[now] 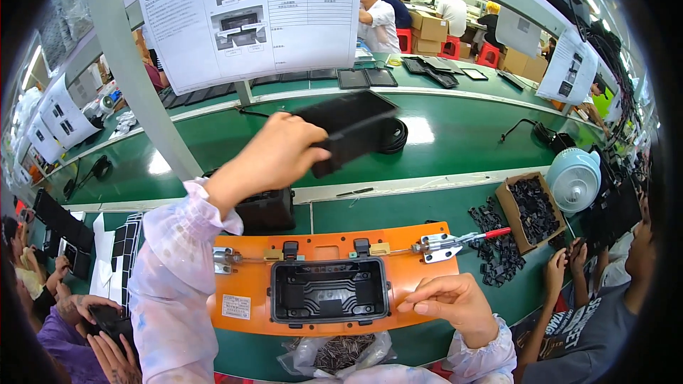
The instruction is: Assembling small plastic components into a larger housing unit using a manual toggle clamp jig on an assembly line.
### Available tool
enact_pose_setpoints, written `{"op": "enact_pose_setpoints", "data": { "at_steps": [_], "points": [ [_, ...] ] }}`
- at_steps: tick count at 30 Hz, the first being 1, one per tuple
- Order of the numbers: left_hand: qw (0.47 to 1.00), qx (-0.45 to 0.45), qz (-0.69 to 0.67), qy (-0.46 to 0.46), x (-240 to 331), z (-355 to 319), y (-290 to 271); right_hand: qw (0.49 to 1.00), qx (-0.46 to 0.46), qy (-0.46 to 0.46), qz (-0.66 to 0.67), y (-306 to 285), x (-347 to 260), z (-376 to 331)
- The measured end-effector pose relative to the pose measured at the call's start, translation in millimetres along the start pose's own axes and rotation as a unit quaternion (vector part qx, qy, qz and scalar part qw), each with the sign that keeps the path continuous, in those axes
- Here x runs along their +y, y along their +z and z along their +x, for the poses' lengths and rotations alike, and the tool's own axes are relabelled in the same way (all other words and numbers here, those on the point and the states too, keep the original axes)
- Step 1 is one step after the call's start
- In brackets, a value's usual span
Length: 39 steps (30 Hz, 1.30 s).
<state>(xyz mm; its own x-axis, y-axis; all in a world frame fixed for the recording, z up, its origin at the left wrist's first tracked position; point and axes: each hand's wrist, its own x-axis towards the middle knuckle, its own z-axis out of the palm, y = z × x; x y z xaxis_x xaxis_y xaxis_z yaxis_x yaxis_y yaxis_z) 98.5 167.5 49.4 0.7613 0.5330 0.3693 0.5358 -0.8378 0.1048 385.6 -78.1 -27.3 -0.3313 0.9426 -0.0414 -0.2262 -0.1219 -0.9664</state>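
Left clamp: the metal clamp (225, 259) is sitting on the orange fixture (252, 281), its rod pointing inward.
Left hand: my left hand (279, 144) is pinching the edge of a black case part (352, 126), thumb opposing fingers.
Housing, done: the black housing (331, 291) is lying open side up on the fixture; I am judging its placement complete.
Housing, left: nothing is covering its cavity, and I am judging closure outstanding; whether its two rear lugs are pinned I cannot tell.
Housing, looks: its rim is running rectangular with rounded corners, its floor showing moulded ribs; no damage is showing.
Fasteners: slim metal pieces (343, 353) are lying loose in a clear bag below the fixture.
Case part: it is hanging tilted above and beyond the housing, well apart, looking flat-topped, plain and blurred.
Right hand: my right hand (455, 304) is hovering just beside the housing's right wall, fingers loosely curled and parted, visibly gripping nothing.
Clips: small black clips (492, 245) are lying beside a carton (560, 231).
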Motion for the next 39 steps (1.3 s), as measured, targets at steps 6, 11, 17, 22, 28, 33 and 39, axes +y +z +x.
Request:
{"op": "enact_pose_setpoints", "data": {
  "at_steps": [6,11,17,22,28,33,39],
  "points": [
    [0.997,-0.028,-0.055,0.053,38.9,6.3,55.2,1.000,0.025,-0.003,-0.007,2.0,0.3,-12.0],
    [0.993,-0.059,-0.088,0.048,37.2,-7.3,97.7,0.998,0.068,0.008,-0.008,4.4,1.8,-16.4],
    [0.987,-0.145,-0.030,0.063,31.7,-18.9,112.1,0.996,0.077,-0.007,-0.033,1.6,3.9,-3.6],
    [0.969,-0.213,-0.122,0.017,23.7,-18.1,108.3,0.990,0.081,-0.070,-0.094,10.7,-2.6,24.3],
    [0.975,-0.139,-0.174,-0.006,34.7,-36.6,97.8,0.867,0.081,-0.263,-0.415,0.6,0.8,82.6],
    [0.997,-0.027,-0.067,-0.031,55.4,-65.0,53.1,0.756,-0.008,-0.356,-0.549,-6.9,12.9,102.7],
    [0.992,0.050,-0.039,-0.106,85.2,-96.7,8.6,0.628,-0.048,-0.441,-0.639,-6.6,11.1,96.6]
  ]
}}
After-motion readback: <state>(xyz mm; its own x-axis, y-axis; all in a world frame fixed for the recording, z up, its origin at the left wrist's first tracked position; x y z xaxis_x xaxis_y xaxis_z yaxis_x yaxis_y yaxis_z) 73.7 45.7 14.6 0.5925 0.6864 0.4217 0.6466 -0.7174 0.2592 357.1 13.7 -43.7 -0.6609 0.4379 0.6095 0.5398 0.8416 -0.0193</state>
